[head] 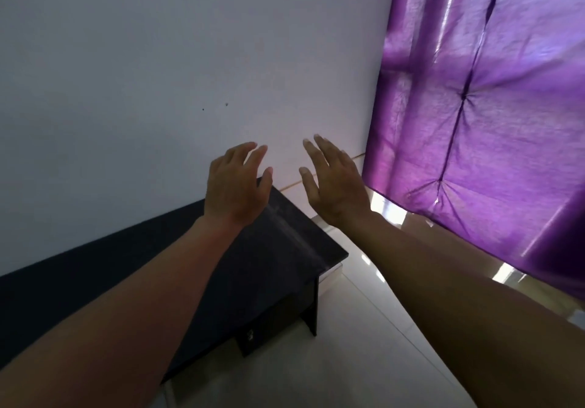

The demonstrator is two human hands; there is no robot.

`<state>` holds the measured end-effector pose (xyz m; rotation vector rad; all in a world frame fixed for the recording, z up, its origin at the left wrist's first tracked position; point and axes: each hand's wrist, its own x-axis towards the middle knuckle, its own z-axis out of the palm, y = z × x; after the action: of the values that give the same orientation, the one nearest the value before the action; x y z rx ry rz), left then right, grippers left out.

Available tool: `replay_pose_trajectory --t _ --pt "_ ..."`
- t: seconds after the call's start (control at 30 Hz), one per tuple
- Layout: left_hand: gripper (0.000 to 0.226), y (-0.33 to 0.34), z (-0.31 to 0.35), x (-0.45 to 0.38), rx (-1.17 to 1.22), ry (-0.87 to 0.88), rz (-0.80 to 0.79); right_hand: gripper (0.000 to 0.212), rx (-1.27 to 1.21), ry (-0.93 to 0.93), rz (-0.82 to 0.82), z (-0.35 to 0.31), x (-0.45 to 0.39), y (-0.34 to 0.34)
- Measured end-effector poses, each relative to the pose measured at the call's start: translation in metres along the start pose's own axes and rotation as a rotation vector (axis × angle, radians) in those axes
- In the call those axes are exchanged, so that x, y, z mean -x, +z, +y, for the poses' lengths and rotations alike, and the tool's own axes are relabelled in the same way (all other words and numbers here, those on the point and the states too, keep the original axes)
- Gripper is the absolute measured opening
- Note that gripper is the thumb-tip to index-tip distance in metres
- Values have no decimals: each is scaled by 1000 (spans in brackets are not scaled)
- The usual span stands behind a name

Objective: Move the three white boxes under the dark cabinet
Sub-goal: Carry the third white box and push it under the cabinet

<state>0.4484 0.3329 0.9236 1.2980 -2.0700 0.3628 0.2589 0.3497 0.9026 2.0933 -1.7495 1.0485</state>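
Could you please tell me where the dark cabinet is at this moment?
In the head view, the dark cabinet stands low against the white wall, left of the purple curtain, with both open hands raised above its right end.

**Cabinet against the wall, curtain to the right**

The cabinet (278, 249) stands on the floor (364, 328) against the wall (158, 59). The curtain (490, 107) hangs to its right. Both hands, left hand (234, 186) and right hand (335, 183), are raised side by side above the cabinet's right end.
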Motion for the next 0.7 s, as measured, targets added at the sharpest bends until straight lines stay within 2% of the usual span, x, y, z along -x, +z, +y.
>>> replay_pose_trajectory --t 0.27,0.5,0.7 --pt "47 81 4 -80 22 -11 -13 55 1 38 -58 75 -54 32" --pt "48 188 34 -134 30 -48 -65 54 -13 57 -115 181 -97 67" --pt "46 268 71 -181 5 -161 -94 54 -87 0 -211 283 -135 95"
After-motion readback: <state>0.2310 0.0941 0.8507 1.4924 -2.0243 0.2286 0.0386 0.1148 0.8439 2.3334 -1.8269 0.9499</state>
